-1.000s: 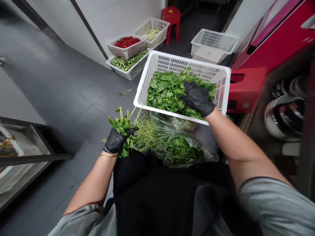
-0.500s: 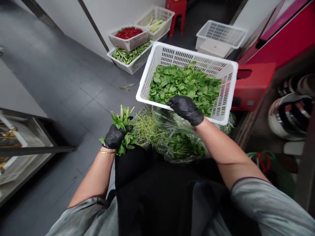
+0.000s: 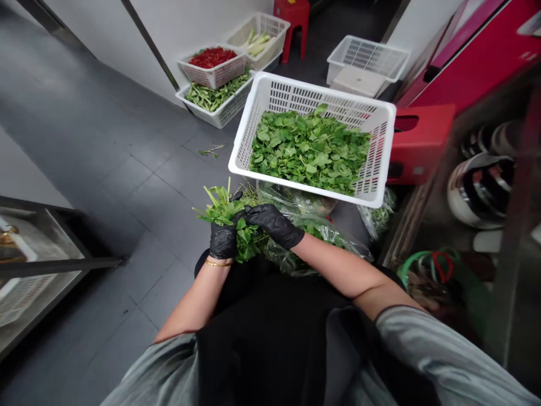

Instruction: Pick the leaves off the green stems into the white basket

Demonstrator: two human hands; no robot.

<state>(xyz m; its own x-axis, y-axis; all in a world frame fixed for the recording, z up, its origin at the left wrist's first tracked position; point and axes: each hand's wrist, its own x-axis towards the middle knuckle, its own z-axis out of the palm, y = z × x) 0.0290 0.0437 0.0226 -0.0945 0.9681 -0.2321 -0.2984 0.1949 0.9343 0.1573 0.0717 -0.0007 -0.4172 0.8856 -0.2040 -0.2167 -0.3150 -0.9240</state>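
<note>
Grey tiled floor spread below, with a white perforated crate heaped with leafy greens set just beyond the hands, and a clear plastic bag of more greens tucked under its near edge. Held in front of the bag, a bunch of stemmed greens: left hand, black-gloved, curled shut around it; right hand, also gloved, nearly closed, pressed against its leaves beside the left. Thin gold bangle worn on the left wrist.
</note>
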